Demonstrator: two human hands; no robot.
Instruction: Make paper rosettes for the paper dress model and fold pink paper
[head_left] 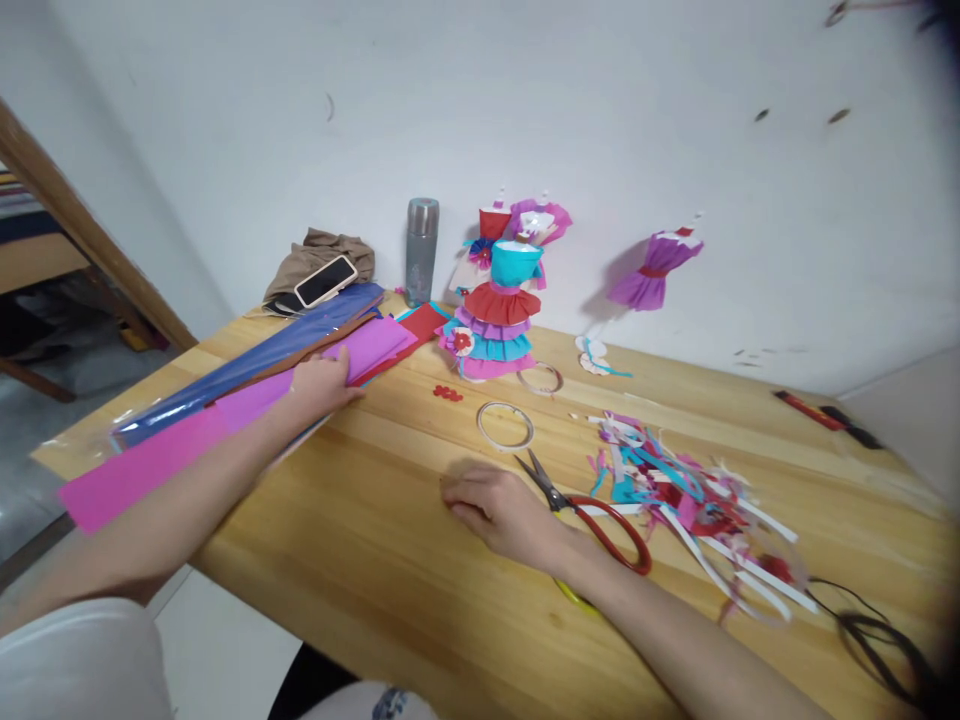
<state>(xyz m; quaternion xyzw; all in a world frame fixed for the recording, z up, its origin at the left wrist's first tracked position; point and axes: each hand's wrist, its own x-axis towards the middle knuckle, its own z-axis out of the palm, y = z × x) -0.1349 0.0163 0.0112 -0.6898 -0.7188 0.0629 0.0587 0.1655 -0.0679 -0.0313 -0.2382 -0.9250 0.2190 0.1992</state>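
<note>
My left hand (pixel 321 385) lies on a stack of pink and purple crepe paper (pixel 165 455) at the left, thumb spread away from the fingers. My right hand (pixel 499 510) rests on the table with its fingers curled together and nothing visible in them. Just right of it lies a pair of red-handled scissors (pixel 611 530), blades pointing away from me. Part of something yellow (pixel 576 595) shows beneath my right forearm. Beyond the right hand are a pale ring (pixel 480 425) and a small red scalloped piece (pixel 448 393).
A tiered paper dress on a stand (pixel 506 305) stands at the back, other dressed stands behind it. A purple dress (pixel 655 270) leans near the wall. Colourful paper scraps (pixel 675 480) cover the right. A grey flask (pixel 421 255), phone (pixel 326 281) and brown cloth (pixel 322 255) sit back left.
</note>
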